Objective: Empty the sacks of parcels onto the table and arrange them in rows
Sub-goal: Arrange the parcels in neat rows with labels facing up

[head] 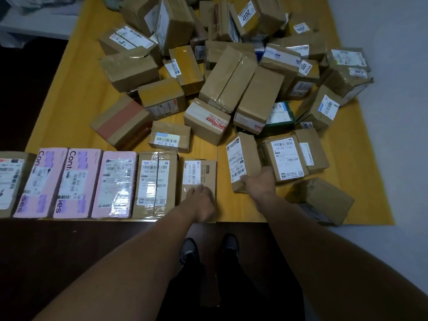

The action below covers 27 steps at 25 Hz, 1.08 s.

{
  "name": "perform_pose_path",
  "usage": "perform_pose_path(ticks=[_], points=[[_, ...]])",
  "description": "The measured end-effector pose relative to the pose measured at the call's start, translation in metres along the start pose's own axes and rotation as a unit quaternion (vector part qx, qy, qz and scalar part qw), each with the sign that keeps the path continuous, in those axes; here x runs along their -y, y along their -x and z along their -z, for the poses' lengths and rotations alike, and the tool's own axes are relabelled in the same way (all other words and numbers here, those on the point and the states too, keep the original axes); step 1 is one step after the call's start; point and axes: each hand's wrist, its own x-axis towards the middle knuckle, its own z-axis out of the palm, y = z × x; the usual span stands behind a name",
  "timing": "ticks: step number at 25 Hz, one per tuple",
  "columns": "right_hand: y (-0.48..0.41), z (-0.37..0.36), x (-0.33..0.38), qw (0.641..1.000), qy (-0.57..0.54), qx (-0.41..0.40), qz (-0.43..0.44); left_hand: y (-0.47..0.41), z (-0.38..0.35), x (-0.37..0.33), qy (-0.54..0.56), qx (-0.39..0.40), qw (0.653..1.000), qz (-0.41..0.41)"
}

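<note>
A row of parcels runs along the near edge of the yellow table: three pink boxes, then a taped brown box and a flat brown parcel at the row's right end. My left hand rests flat on that flat parcel with straight fingers. My right hand grips the near end of a brown box with a white label, which lies tilted just right of the row. A loose heap of brown boxes fills the middle and far table.
A labelled brown box lies right of my right hand, and a dark taped box sits at the near right corner. The table's near edge runs just past my wrists; my shoes show on the dark floor below. Grey floor lies right.
</note>
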Motion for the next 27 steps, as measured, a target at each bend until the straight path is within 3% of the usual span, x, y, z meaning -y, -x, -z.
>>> perform_pose_path(ticks=[10,14,21,23,25,27], points=[[0.009,-0.002,0.005,0.999,0.029,0.005,0.014,-0.006,0.017,0.016,0.048,-0.018,0.997,0.054],[0.02,0.007,0.018,0.999,0.03,0.008,0.017,0.006,0.036,0.011,0.12,-0.094,0.984,0.092],[0.048,0.04,0.074,0.998,0.001,0.059,0.029,0.027,0.107,-0.02,0.318,-0.209,0.922,0.076],[0.05,0.052,0.088,0.995,-0.048,0.084,0.025,0.036,0.117,-0.036,0.434,-0.185,0.878,0.082],[0.05,0.063,0.1,0.986,-0.104,0.133,0.012,0.042,0.124,-0.048,0.549,-0.114,0.825,0.077],[0.047,0.068,0.108,0.971,-0.155,0.18,0.005,0.039,0.127,-0.057,0.592,-0.032,0.804,0.039]])
